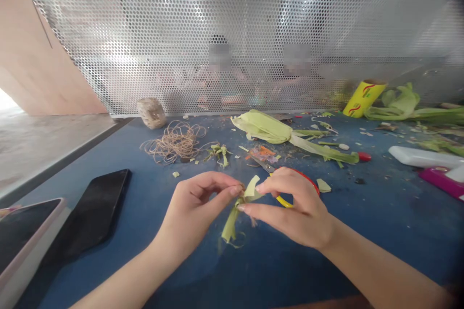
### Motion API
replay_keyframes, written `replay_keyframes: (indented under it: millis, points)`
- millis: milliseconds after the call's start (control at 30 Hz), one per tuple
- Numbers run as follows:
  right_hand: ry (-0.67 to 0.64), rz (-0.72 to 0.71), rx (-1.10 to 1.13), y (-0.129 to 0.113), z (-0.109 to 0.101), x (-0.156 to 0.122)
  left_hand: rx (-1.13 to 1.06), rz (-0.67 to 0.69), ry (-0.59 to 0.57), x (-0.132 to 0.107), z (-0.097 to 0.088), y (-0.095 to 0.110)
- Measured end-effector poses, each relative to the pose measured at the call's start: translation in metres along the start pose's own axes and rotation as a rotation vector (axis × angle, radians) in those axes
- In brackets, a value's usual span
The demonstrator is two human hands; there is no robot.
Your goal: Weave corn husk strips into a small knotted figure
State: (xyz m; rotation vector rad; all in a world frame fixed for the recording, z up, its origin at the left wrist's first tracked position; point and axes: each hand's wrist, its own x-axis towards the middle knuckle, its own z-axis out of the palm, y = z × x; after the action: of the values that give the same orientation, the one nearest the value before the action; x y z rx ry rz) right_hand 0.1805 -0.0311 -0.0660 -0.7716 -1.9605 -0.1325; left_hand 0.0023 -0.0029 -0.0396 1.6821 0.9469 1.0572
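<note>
Pinching a small green corn-husk strip (pixel 229 226) between them, the left hand (pixel 197 207) and right hand (pixel 302 210) meet above the blue table (pixel 195 282), near the middle of its front part. Left grip: thumb and forefinger closed together at the strip's knotted-looking middle; exactly what lies between the tips is too small for me to tell. Right grip: thumb and forefinger parted slightly, the thumb against the knot's right side, the forefinger on the pale upper flap. Neither hand is nearer; both touch the piece. Key relation, in my judgement: the strip's long axis slants, flap end up and right into the right hand's gap, tail end down and left, hanging free below both pinches, so the knot sits exactly where the two grips converge. The scissors (pixel 284 201) lie just beyond and partly behind the right hand; the twine heap (pixel 176 141) is farther off, beyond the left.
</note>
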Motion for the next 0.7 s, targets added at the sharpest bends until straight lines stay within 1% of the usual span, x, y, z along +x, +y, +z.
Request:
replay_keyframes:
  millis: [67, 133, 267, 333, 433, 567, 633, 700]
  points:
    - [-0.030, -0.058, -0.017, 0.000, -0.005, 0.000, 0.036, 0.021, -0.021, -0.001, 0.001, 0.000]
    - [-0.049, -0.087, 0.001, 0.000, -0.009, 0.002, 0.063, 0.042, -0.037, -0.001, 0.001, 0.000]
    - [-0.039, -0.057, 0.087, 0.001, -0.012, 0.007, 0.137, 0.061, -0.014, -0.002, 0.001, -0.002]
    - [-0.036, 0.006, 0.173, 0.002, -0.010, 0.009, 0.162, 0.086, 0.009, -0.002, -0.001, -0.004]
    - [-0.064, 0.185, 0.394, 0.003, -0.006, 0.011, 0.137, 0.194, 0.002, -0.002, -0.003, -0.004]
    - [-0.060, 0.573, 0.643, 0.001, -0.002, 0.013, 0.189, 0.330, 0.042, -0.002, -0.004, -0.003]
    - [-0.023, 0.763, 0.785, -0.001, 0.000, 0.015, 0.213, 0.376, 0.059, -0.003, -0.005, -0.002]
    - [-0.009, 0.913, 0.949, -0.001, 0.002, 0.016, 0.212, 0.402, 0.048, -0.004, -0.005, -0.003]
